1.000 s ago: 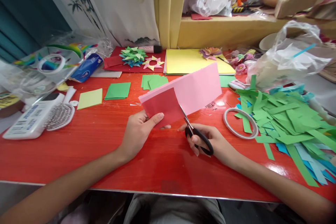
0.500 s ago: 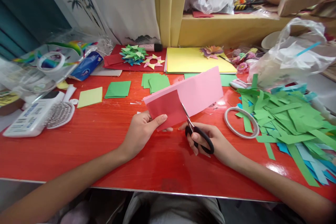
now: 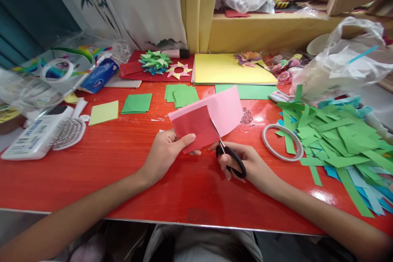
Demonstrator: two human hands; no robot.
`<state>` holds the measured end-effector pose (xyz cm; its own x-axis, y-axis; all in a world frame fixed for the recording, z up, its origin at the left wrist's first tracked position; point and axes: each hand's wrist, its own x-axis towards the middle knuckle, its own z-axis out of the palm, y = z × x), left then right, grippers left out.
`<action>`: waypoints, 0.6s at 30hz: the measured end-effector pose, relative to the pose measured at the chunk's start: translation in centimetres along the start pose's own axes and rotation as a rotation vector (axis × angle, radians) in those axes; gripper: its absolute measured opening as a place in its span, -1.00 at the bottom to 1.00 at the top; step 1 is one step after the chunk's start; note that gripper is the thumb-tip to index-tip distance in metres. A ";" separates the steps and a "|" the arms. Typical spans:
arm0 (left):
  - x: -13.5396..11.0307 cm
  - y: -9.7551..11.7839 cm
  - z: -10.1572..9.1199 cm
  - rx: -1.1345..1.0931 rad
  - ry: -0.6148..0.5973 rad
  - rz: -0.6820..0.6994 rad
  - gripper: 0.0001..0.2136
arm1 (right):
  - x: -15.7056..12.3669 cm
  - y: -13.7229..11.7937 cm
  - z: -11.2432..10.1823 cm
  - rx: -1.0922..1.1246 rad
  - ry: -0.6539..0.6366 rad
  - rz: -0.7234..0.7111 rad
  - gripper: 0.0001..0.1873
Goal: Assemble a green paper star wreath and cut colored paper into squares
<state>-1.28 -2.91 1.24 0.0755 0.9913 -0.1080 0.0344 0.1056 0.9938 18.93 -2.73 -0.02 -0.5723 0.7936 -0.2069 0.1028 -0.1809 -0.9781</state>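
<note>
Your left hand (image 3: 164,153) pinches red card (image 3: 195,127) on pink paper (image 3: 227,108); right hand (image 3: 254,166) grips scissors (image 3: 229,151): track red's edge.

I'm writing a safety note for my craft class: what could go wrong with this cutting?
1. The left hand grips the red sheet near the scissors, so a slip might nick a finger.
2. The red sheet lies over pink paper; if the layers shift, the cut could stray.
3. The tape ring lies beside the right hand, which might knock it.
</note>
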 end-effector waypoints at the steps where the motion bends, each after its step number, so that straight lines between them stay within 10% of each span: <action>1: 0.0 0.0 0.0 0.003 0.001 -0.001 -0.79 | 0.0 0.0 0.0 0.002 0.005 0.006 -0.68; 18: -0.2 0.1 0.3 0.017 -0.041 -0.043 -0.76 | 0.2 -0.1 0.2 0.065 0.027 0.001 -0.63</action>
<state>-0.97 -3.14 1.34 0.1148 0.9818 -0.1515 0.0553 0.1460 0.9877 18.58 -2.67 0.06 -0.5501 0.8085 -0.2090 0.0496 -0.2183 -0.9746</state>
